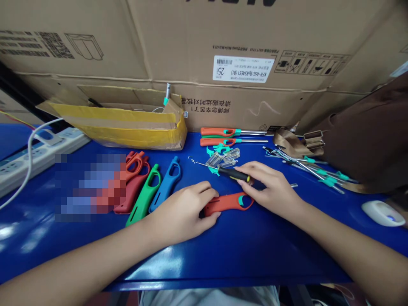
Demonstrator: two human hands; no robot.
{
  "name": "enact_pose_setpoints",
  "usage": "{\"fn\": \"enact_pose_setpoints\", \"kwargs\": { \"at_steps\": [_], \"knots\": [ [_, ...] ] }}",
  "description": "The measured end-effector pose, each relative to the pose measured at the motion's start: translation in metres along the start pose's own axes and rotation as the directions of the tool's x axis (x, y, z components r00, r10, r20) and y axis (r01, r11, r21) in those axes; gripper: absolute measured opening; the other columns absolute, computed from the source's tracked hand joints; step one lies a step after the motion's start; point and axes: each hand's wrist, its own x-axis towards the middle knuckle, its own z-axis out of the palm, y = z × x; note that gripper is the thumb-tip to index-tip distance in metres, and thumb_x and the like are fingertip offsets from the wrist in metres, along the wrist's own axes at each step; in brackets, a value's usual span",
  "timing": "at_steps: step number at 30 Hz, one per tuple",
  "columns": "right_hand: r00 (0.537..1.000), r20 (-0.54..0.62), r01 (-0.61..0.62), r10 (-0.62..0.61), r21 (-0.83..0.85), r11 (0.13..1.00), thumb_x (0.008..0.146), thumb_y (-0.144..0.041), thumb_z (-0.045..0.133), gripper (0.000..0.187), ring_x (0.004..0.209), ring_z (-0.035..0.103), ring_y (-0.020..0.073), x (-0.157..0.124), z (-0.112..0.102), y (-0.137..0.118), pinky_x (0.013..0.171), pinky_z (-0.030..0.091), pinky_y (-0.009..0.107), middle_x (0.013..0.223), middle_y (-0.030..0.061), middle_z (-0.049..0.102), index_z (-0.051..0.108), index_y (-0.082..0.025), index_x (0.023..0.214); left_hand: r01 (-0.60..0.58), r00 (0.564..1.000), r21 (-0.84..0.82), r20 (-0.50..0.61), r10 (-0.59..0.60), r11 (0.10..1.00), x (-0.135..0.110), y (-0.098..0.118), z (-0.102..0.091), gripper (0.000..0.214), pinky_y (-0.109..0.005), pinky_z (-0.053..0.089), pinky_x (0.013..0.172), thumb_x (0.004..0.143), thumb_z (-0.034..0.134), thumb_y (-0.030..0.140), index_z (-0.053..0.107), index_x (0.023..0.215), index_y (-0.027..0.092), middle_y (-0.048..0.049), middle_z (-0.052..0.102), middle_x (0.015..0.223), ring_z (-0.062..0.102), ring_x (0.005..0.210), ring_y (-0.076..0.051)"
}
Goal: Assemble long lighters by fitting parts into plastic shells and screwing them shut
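My left hand (188, 210) is closed around the back end of an orange lighter housing (225, 204), which lies flat on the blue table; a teal trigger (241, 200) shows in its loop. In my right hand (274, 189) a screwdriver (234, 174) with a black and yellow handle is pinched, its thin shaft pointing left above the table. Beyond the screwdriver lie clear fuel tanks (231, 156) and teal trigger pieces (219, 148). Left of my left hand are a blue housing (165, 185), a green housing (145, 193) and several red and orange ones (134, 185).
Orange gas lighters (219, 141) with metal barrels lie at the back. Metal tubes with wires and teal parts (318, 172) are at the right, near a white mouse-like device (382, 213). A yellow-taped box (127, 131) and a power strip (47, 155) stand left.
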Motion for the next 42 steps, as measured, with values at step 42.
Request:
{"fn": "enact_pose_setpoints", "kwargs": {
  "at_steps": [42],
  "knots": [
    [0.821, -0.307, -0.161, 0.481, 0.684, 0.711, 0.101, -0.044, 0.056, 0.028, 0.042, 0.048, 0.0069, 0.006, -0.017, -0.012, 0.038, 0.034, 0.022, 0.064, -0.0042, 0.056, 0.066, -0.02, 0.09, -0.042, 0.956, -0.44, -0.28, -0.092, 0.897, 0.006, 0.001, 0.007, 0.006, -0.022, 0.049, 0.068, 0.091, 0.072, 0.02, 0.076, 0.095, 0.018, -0.0006, 0.072, 0.09, 0.063, 0.077, -0.01]
  ]
}}
